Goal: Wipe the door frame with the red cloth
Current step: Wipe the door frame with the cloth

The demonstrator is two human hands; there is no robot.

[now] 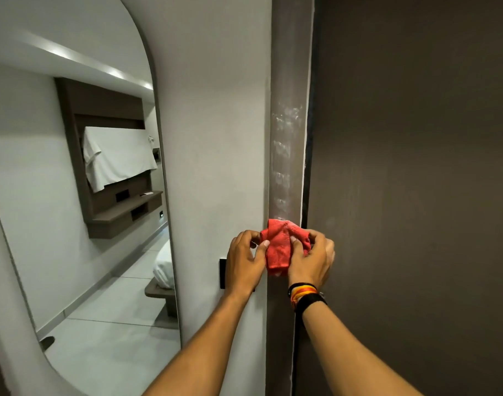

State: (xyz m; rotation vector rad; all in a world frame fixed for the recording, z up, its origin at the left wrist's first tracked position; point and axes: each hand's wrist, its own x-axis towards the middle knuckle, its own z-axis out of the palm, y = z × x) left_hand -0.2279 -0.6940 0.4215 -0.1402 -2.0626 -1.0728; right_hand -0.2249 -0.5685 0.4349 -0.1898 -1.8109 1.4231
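Head view: one camera, looking forward and down at both hands working on the door frame (287, 167).
Red cloth (281, 247): bunched into a soft wad and pressed flat on the face of the frame, about midway up the visible strip, spanning from its wall-side edge almost to its door-side edge.
Left hand (244, 261): clenched on the cloth's left fold, thumb pinning it — knuckles resting over the pale wall (216, 138) beside the frame.
Right hand (313, 258): gripping the cloth's right side, fingers curled round it at the frame's door-side edge; woven bands (303, 292) on the wrist.
Step in hand: looks like mid-wipe, with pale smeary streaks above the cloth and plainer surface below.
Next move: likely a steady drag along the strip with even pressure, keeping the wad spread so both edges get covered.
Materials: the frame is a smooth, grey-brown satin strip; the cloth looks plush, like microfibre; the door (416, 195) is dark and matte.
Surroundings: a tall arched mirror (87, 195) on the left wall, glossy — and a small dark plate (223, 274) just behind the left hand.
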